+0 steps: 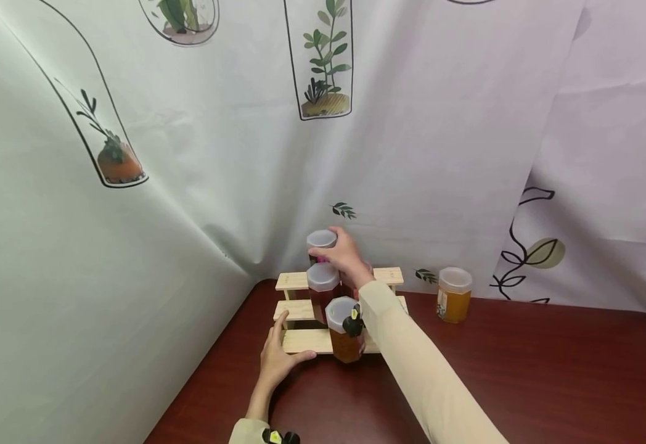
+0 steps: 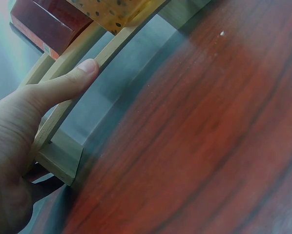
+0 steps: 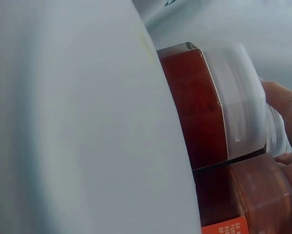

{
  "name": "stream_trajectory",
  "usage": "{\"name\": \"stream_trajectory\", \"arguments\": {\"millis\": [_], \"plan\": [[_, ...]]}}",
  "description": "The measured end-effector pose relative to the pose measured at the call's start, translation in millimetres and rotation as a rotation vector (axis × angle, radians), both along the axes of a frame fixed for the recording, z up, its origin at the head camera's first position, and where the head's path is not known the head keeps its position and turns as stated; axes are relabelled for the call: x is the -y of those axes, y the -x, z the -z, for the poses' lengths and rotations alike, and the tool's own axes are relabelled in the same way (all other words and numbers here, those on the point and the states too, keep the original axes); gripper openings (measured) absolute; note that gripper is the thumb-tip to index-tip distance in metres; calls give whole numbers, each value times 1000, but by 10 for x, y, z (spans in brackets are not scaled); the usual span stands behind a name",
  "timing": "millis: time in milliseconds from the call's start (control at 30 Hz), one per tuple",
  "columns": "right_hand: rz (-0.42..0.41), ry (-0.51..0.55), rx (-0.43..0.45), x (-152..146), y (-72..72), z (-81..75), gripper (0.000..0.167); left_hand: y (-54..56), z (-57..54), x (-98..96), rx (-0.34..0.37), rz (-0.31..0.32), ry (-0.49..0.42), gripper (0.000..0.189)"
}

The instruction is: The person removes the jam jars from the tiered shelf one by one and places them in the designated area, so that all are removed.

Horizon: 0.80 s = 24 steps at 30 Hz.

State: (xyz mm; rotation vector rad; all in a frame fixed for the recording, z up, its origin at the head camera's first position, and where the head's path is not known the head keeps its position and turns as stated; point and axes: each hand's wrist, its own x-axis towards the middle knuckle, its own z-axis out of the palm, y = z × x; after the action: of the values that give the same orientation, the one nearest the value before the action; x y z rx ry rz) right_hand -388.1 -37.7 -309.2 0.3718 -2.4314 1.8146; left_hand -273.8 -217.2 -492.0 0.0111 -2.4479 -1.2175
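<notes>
A three-tier wooden rack (image 1: 306, 341) stands on the table against the backdrop. My left hand (image 1: 276, 359) grips its left end, the thumb along the front board and the other fingers round the side. On the top tier, my right hand (image 1: 346, 254) holds a lidded jar (image 1: 317, 239) near its lid; a dark label partly shows. In front of it is a dark red jar (image 1: 323, 290), and lower down an amber jar (image 1: 347, 344) with dark specks. Another reddish jar (image 3: 263, 195) shows in the right wrist view, mostly hidden by my right arm in the head view.
A honey-coloured jar (image 1: 454, 299) with a whitish lid stands on the dark red wooden table (image 1: 523, 370), right of the rack. A printed cloth backdrop (image 1: 439, 154) rises close behind the rack and along the left side. My right sleeve (image 1: 423, 364) crosses over the rack's right part.
</notes>
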Motion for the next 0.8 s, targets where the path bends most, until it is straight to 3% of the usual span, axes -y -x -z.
{"name": "stream_trajectory", "arguments": {"millis": [800], "plan": [[190, 195, 17, -71, 36, -4, 79, -10, 6, -15, 8, -8, -3, 111]]}}
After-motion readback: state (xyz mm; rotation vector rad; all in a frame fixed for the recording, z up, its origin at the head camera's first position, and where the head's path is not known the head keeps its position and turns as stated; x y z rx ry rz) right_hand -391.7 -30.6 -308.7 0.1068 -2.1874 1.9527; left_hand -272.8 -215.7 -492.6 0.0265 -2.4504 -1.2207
